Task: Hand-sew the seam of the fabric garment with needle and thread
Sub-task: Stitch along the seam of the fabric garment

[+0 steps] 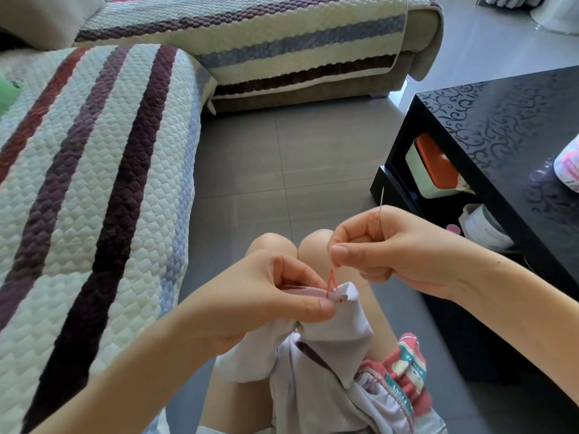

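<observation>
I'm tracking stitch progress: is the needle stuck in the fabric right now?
No, the needle sticks up from the right hand, clear of the fabric, which only the red thread reaches.

The pale garment (313, 371) drapes over the person's bare legs (272, 244), above a grey tiled floor (282, 170). On the right, a black patterned tabletop (501, 120) carries a pink-and-white container (568, 167) at the frame's edge. A striped quilted sofa (94, 183) stands on the left.
</observation>
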Tool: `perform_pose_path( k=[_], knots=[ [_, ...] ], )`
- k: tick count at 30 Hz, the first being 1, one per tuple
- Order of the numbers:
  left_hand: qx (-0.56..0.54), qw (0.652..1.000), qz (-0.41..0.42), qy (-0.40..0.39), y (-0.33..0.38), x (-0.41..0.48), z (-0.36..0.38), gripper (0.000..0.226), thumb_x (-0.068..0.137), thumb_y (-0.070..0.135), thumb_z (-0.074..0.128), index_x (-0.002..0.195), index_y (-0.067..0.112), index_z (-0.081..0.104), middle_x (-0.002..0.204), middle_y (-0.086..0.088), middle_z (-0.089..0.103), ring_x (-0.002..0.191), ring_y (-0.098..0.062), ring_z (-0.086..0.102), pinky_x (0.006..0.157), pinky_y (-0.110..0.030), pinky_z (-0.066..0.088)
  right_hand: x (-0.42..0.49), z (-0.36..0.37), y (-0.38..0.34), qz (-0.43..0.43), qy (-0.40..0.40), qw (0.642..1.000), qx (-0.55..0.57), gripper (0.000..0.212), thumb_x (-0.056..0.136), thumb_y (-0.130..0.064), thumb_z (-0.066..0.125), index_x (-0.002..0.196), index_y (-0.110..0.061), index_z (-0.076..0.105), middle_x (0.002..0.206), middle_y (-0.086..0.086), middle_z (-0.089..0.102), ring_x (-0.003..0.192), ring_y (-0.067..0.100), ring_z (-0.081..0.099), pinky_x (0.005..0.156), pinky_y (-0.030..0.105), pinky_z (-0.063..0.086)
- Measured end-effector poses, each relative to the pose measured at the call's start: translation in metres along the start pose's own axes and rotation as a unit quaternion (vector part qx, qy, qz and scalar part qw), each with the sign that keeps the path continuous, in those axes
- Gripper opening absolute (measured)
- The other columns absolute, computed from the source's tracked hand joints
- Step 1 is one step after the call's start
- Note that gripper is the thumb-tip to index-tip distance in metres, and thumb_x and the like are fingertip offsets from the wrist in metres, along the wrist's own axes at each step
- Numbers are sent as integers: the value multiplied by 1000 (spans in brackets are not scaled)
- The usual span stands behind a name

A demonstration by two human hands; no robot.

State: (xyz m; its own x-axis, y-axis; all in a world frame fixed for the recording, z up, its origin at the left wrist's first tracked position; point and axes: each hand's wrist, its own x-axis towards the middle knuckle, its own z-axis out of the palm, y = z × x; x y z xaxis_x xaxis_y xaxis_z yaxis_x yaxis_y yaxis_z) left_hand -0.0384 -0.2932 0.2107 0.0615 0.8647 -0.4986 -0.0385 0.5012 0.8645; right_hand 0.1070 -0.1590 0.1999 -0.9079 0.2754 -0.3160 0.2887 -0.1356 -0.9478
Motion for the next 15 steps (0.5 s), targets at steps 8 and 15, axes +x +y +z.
perform_pose_path(
  k=[8, 15],
  knots=[
    [-14, 1000, 19, 1, 2, -1, 0, 4, 66, 12, 77, 66, 15, 76, 68, 2, 69, 68, -3, 63, 63, -13, 48, -3, 2, -2, 13, -31, 996, -83, 41, 84, -42, 62, 110, -11, 69, 47, -13, 44, 47, 7, 26, 47, 23, 19],
    [7, 1000, 3, -4, -2, 1, -2, 3, 64, 17, 76, 63, 19, 75, 64, 4, 64, 63, 0, 59, 61, -11, 44, -6, 7, -3, 6, -16, 996, -86, 16, 71, -27, 74, 64, -14, 69, 45, -10, 49, 41, 3, 32, 43, 15, 24]
  ],
)
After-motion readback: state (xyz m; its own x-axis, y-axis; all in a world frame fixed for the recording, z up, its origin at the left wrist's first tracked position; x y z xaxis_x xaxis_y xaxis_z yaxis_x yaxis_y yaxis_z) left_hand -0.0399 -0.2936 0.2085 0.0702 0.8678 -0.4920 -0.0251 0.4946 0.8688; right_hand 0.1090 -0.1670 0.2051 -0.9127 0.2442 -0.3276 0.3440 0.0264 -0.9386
